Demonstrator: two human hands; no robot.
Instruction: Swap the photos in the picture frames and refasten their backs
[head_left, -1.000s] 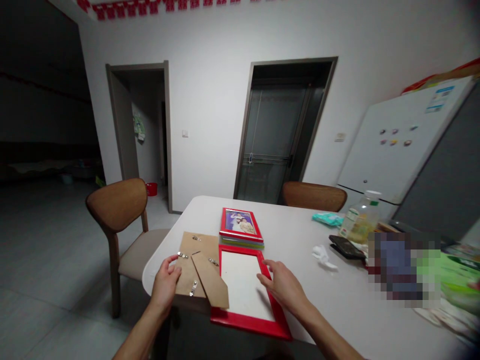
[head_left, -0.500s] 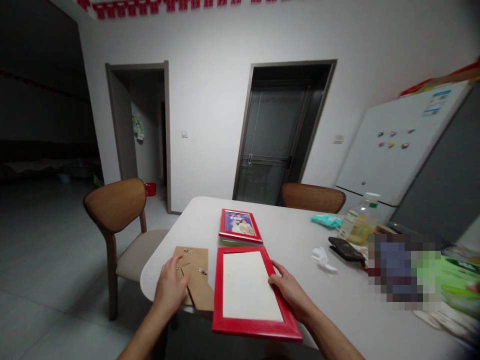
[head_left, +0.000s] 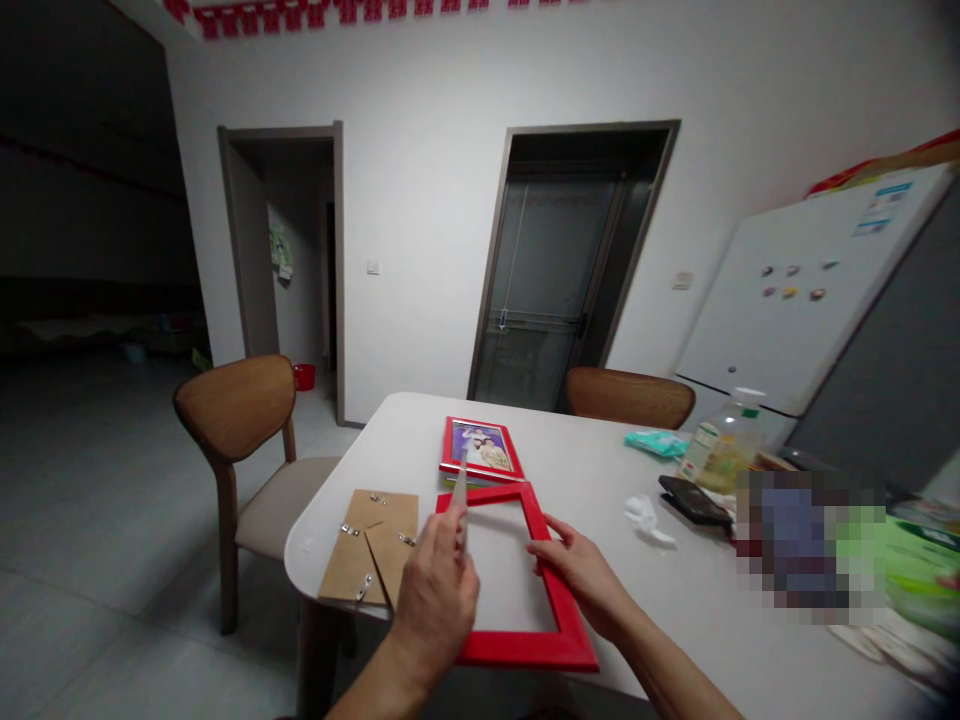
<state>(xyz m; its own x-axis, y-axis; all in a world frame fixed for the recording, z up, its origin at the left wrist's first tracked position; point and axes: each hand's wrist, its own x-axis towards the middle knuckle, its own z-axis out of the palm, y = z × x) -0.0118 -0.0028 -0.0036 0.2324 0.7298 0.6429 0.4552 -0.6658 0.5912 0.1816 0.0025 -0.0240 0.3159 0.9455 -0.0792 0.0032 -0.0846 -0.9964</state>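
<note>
My left hand [head_left: 437, 590] is closed on a thin pale sheet [head_left: 461, 485], seen nearly edge-on above the left side of a red picture frame [head_left: 536, 650]. The frame's opening shows the white tabletop through it. Fingers and thumb of my right hand [head_left: 581, 575] grip the frame's right side. Left of the frame lies a brown backing board [head_left: 341, 565] with metal clips and a stand flap, partly covered by my left hand. Just beyond the frame, a second red-framed photo [head_left: 480, 450] rests on top of something thin and yellow-green.
The white table [head_left: 585, 470] has a crumpled tissue [head_left: 649, 520], a dark phone-like object [head_left: 694, 500], a teal packet [head_left: 656, 443] and a clear jug [head_left: 720, 440] on its right. Wooden chairs stand at the left [head_left: 236, 410] and far side [head_left: 630, 397].
My left hand has moved right from the backing board and lifted the pale sheet out of the red frame. The frame's opening, white-filled before, now shows the table. My right hand keeps its hold.
</note>
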